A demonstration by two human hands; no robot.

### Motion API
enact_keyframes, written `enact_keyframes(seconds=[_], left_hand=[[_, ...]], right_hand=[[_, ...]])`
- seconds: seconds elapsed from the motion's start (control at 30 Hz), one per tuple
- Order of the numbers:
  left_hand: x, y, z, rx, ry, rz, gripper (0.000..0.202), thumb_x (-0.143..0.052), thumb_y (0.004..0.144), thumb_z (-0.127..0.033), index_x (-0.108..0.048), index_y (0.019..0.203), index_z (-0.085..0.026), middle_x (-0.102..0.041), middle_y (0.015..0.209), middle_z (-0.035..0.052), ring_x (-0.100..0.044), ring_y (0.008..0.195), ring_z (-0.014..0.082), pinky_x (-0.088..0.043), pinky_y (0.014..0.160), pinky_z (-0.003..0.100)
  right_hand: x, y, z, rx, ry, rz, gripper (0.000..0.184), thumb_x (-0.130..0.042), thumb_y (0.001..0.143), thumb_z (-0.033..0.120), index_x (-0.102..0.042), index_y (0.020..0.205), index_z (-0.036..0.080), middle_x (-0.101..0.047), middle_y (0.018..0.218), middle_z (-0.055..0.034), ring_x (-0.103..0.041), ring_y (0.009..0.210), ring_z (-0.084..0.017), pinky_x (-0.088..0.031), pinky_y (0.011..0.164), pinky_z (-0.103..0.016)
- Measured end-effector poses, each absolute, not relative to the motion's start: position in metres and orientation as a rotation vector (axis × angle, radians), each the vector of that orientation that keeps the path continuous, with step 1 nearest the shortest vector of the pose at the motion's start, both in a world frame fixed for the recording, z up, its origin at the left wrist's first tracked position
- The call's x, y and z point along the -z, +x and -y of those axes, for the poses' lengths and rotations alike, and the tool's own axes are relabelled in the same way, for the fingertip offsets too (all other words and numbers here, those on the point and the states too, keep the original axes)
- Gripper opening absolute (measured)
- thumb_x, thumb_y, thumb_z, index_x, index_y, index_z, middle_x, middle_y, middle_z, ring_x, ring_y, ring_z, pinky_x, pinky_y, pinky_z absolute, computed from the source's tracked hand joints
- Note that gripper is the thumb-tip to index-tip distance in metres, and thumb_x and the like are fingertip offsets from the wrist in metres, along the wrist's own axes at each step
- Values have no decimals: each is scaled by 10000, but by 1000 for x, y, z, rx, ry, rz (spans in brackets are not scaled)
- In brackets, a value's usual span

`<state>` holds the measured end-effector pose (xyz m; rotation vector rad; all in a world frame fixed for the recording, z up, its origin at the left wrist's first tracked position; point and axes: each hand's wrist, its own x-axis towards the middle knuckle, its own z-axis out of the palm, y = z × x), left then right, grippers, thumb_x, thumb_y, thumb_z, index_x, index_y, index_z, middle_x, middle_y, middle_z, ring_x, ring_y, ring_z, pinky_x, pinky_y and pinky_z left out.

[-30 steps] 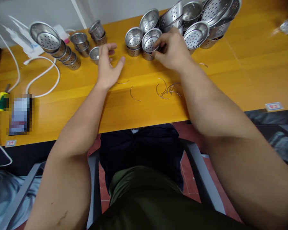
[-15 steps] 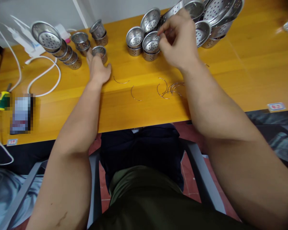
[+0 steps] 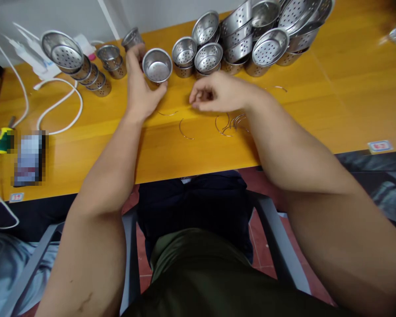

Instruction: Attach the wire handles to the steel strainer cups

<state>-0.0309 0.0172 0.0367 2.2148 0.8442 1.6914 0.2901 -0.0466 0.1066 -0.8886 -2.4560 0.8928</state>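
Note:
My left hand (image 3: pixel 139 90) is closed around the side of a small metal cup (image 3: pixel 157 69), its open mouth tilted toward me. To the right, my right hand (image 3: pixel 216 93) hovers over the table with its fingers curled together; whatever they pinch, if anything, is hidden. Just below it lie several thin curved wires (image 3: pixel 232 125) in a loose cluster. A single curved wire (image 3: pixel 185 131) lies nearer the left hand, and another (image 3: pixel 167 114) is close to that wrist. Perforated metal cups (image 3: pixel 208 59), some stacked in pairs, stand behind the right hand.
Taller perforated cup stacks (image 3: pixel 237 35) and wide strainer bowls (image 3: pixel 298 20) line the back right. More cups (image 3: pixel 110 57) and a leaning stack (image 3: pixel 64 53) stand at left, beside a white cable (image 3: pixel 81 103), a blurred phone (image 3: pixel 29 158) and a yellow-green tool (image 3: pixel 1 141).
My left hand has taken hold of a metal cup and lifted it to the right. My right hand has come down and left, away from the cups at the back.

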Motion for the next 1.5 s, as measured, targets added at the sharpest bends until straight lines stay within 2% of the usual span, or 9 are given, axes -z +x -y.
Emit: enact_keyframes(seconds=[0.13,0.27,0.4,0.63,0.8,0.97,1.2,1.37,1.5], left_hand=[[-23,-21,-28,-1780,2258,-711,1097,-1084,756,-387,-476,1667,-452,-557,1639,-3,-490,1477,348,-383,1369,513],[-22,-21,-28,-1763,2260,-748,957,-991,792,-358,-555,1631,-510,-629,1591,-4,-543,1456,373,-455,1301,574],[-31,-21,-18,-1736,2248,-798,891,-965,779,-375,-615,1564,-610,-662,1535,-11,-575,1432,406,-482,1217,625],[-20,-19,-35,-1764,2244,-682,911,-1096,842,-549,-569,1572,-411,-595,1524,-3,-460,1394,327,-380,1289,491],[-19,-19,-36,-1754,2234,-640,1043,-1129,784,-506,-537,1642,-470,-593,1592,-28,-475,1404,361,-420,1191,518],[-22,-18,-33,-1800,2191,-645,1196,-1172,775,-484,-446,1725,-431,-557,1603,-16,-491,1353,325,-424,1121,480],[-39,-14,-15,-1712,2238,-861,982,-1200,715,-393,-590,1484,-357,-566,1428,43,-479,1387,357,-404,1209,489],[-34,-11,-19,-1758,2213,-795,989,-1177,675,-436,-602,1476,-345,-604,1433,35,-497,1367,352,-404,1214,511],[-22,-11,-30,-1733,2170,-588,1023,-1133,840,-629,-507,1621,-415,-571,1618,-45,-428,1458,320,-332,1289,479]], right_hand=[[-99,271,55,-945,-706,2651,225,-873,1055,252,-849,1277,223,-794,1124,-45,-676,897,-226,-513,836,-350],[-95,258,59,-786,-664,2792,43,-819,1103,238,-844,1133,219,-776,1084,-48,-688,924,-243,-483,846,-351],[-97,258,63,-576,-909,2883,72,-815,1062,165,-848,1085,224,-797,1031,-56,-698,892,-272,-454,798,-371],[-122,249,90,-248,-1346,3011,95,-959,965,168,-871,999,180,-809,928,-119,-786,891,-382,-518,771,-414],[-140,239,106,-106,-1375,3151,159,-974,981,200,-899,1109,143,-853,1049,-167,-818,979,-425,-557,818,-425],[-128,247,91,-258,-1205,3080,70,-853,1003,249,-819,965,202,-803,949,-94,-754,896,-349,-490,793,-401],[-122,276,60,-858,-998,2573,287,-623,1050,192,-514,789,242,-592,785,4,-526,784,-212,-395,758,-350],[-115,281,49,-931,-1058,2139,182,-729,1034,264,-666,864,249,-707,884,1,-573,812,-195,-451,791,-328],[-109,278,44,-963,-1050,1920,104,-751,1093,313,-757,1032,229,-750,916,9,-593,726,-160,-490,721,-316]])
